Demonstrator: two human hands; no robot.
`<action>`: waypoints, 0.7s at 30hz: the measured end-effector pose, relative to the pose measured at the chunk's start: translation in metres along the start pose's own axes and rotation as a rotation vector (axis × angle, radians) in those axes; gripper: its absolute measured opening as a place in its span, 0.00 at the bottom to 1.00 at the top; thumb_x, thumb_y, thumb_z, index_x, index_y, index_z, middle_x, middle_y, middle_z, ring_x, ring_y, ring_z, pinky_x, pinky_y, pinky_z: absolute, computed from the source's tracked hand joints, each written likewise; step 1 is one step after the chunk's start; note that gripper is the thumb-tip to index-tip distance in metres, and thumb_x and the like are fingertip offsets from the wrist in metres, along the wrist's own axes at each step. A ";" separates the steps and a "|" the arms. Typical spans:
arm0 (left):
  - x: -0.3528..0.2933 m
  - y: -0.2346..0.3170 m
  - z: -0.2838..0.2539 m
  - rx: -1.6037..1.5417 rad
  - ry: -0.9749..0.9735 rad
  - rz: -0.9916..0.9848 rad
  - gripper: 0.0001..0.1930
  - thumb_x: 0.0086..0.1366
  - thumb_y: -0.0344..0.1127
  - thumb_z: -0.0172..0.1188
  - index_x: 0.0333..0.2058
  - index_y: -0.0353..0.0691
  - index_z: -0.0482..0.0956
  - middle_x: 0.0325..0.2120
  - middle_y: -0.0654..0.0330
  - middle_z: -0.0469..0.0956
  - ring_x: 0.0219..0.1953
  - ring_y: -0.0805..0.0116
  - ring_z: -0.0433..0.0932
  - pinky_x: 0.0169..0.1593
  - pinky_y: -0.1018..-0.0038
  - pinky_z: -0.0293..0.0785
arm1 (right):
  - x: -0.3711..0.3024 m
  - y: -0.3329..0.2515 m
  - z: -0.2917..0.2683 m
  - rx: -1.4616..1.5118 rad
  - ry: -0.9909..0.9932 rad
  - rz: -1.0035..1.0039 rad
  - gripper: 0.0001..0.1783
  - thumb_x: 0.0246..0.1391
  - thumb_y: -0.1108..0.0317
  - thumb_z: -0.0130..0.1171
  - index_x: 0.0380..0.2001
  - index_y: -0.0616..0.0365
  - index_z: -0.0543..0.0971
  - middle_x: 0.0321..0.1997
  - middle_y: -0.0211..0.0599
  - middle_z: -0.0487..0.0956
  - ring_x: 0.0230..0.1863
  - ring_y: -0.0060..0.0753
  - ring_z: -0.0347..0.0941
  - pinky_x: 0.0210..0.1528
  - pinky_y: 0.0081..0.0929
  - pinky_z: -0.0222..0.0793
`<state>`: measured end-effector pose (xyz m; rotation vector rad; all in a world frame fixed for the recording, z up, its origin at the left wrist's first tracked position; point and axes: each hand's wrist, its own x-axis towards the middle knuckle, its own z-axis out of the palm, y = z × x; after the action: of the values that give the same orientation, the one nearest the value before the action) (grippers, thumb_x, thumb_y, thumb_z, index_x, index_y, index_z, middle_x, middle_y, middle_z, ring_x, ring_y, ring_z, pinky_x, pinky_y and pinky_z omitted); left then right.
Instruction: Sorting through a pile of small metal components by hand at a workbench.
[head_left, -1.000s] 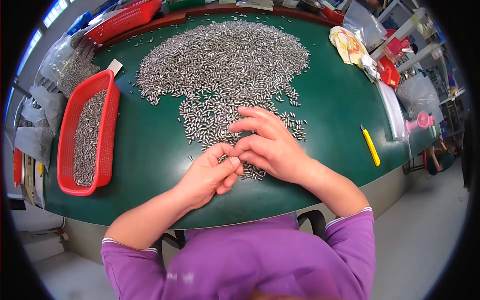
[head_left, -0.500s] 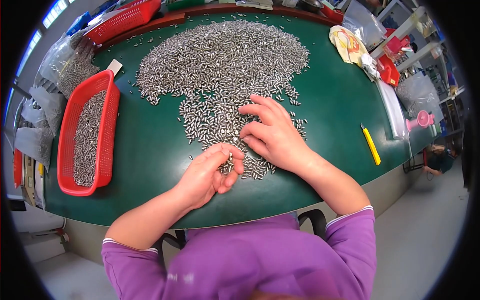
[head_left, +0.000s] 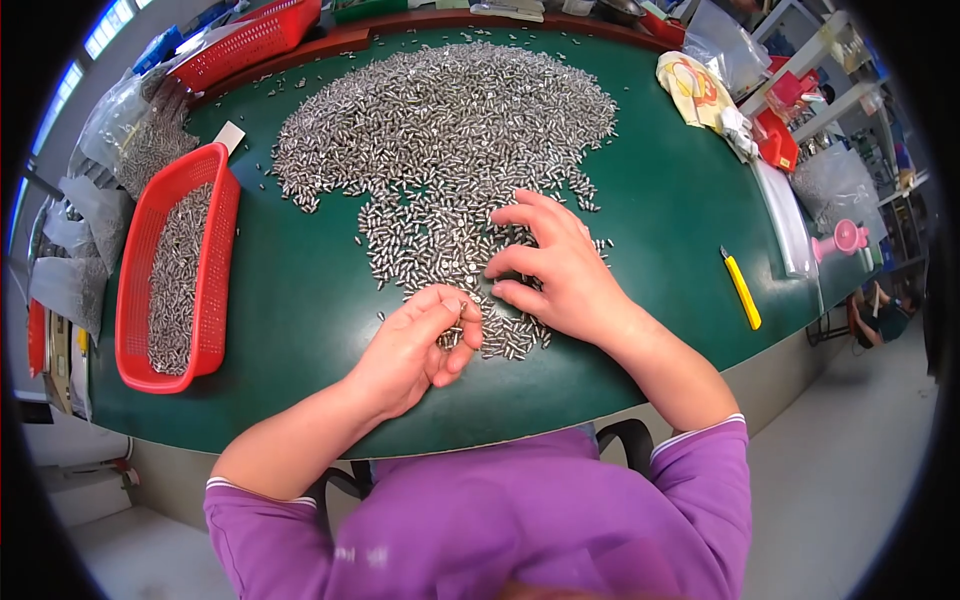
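A broad heap of small shiny metal parts (head_left: 450,110), short and rounded like pins, spreads over the green table (head_left: 300,300) and narrows toward me. At its near end my left hand (head_left: 420,345) is curled with several metal parts in its fingers, the thumb pressed near the index finger. Over the right side of the narrow strip hovers my right hand (head_left: 560,265), fingers apart and bent, with nothing seen in them. To the left, a red perforated plastic basket (head_left: 222,260) holds many of the same metal parts.
A yellow utility knife (head_left: 742,290) lies on the right. Clear bags of metal parts (head_left: 150,130) line the left edge, and another red basket (head_left: 245,48) stands at the back left. A printed cloth (head_left: 695,92) and a pink handheld object (head_left: 848,238) sit along the right edge. A person (head_left: 885,315) is far right.
My right hand has shifted slightly right, and its fingers have spread wider. My left hand stays nearly in place, its fingers drawn in slightly.
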<state>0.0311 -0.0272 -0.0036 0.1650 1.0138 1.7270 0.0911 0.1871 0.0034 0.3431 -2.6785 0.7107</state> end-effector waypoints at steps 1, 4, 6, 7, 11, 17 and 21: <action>0.000 0.000 0.000 0.001 -0.001 0.000 0.08 0.72 0.39 0.46 0.39 0.42 0.70 0.30 0.61 0.73 0.22 0.75 0.66 0.21 0.81 0.58 | 0.000 0.000 0.001 -0.001 0.001 0.000 0.09 0.41 0.66 0.68 0.29 0.48 0.80 0.54 0.35 0.70 0.65 0.52 0.57 0.66 0.51 0.52; 0.000 0.001 0.000 0.005 0.011 -0.009 0.09 0.72 0.39 0.45 0.39 0.42 0.70 0.30 0.60 0.73 0.22 0.74 0.66 0.21 0.81 0.58 | 0.001 0.001 0.003 -0.055 -0.025 -0.035 0.08 0.42 0.66 0.67 0.28 0.49 0.79 0.54 0.35 0.70 0.65 0.52 0.57 0.66 0.52 0.52; -0.001 0.001 0.001 0.011 0.012 -0.017 0.10 0.72 0.39 0.45 0.40 0.41 0.71 0.30 0.60 0.73 0.22 0.74 0.67 0.21 0.81 0.59 | 0.002 0.002 0.004 -0.094 -0.024 -0.066 0.07 0.43 0.67 0.66 0.28 0.51 0.79 0.54 0.36 0.71 0.66 0.50 0.57 0.67 0.52 0.51; -0.001 0.001 0.001 0.010 0.012 -0.017 0.10 0.72 0.39 0.45 0.40 0.41 0.71 0.30 0.60 0.73 0.22 0.74 0.67 0.21 0.81 0.59 | 0.002 0.002 0.004 -0.094 -0.025 -0.066 0.07 0.43 0.67 0.66 0.28 0.51 0.79 0.54 0.36 0.71 0.66 0.50 0.57 0.67 0.52 0.51; 0.000 0.000 -0.001 0.017 -0.002 0.005 0.11 0.72 0.40 0.45 0.42 0.39 0.72 0.31 0.59 0.74 0.23 0.73 0.68 0.22 0.80 0.61 | 0.002 0.003 0.000 -0.074 -0.032 -0.049 0.06 0.45 0.67 0.65 0.28 0.52 0.78 0.54 0.35 0.71 0.66 0.49 0.57 0.67 0.52 0.50; 0.000 -0.002 0.000 0.028 -0.041 0.044 0.11 0.71 0.39 0.47 0.43 0.38 0.72 0.32 0.60 0.74 0.25 0.75 0.69 0.24 0.80 0.65 | 0.003 0.000 0.000 0.001 -0.026 -0.041 0.07 0.45 0.69 0.65 0.30 0.51 0.78 0.55 0.35 0.71 0.66 0.50 0.58 0.65 0.50 0.53; -0.001 -0.002 0.007 0.102 0.013 0.044 0.09 0.70 0.36 0.52 0.44 0.39 0.70 0.32 0.62 0.74 0.24 0.79 0.69 0.25 0.82 0.65 | 0.002 -0.009 -0.002 0.560 -0.085 0.032 0.06 0.49 0.71 0.63 0.32 0.53 0.79 0.57 0.39 0.70 0.66 0.47 0.59 0.64 0.44 0.57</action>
<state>0.0369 -0.0236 -0.0001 0.2439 1.1159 1.7189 0.0928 0.1801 0.0099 0.4759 -2.5185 1.4848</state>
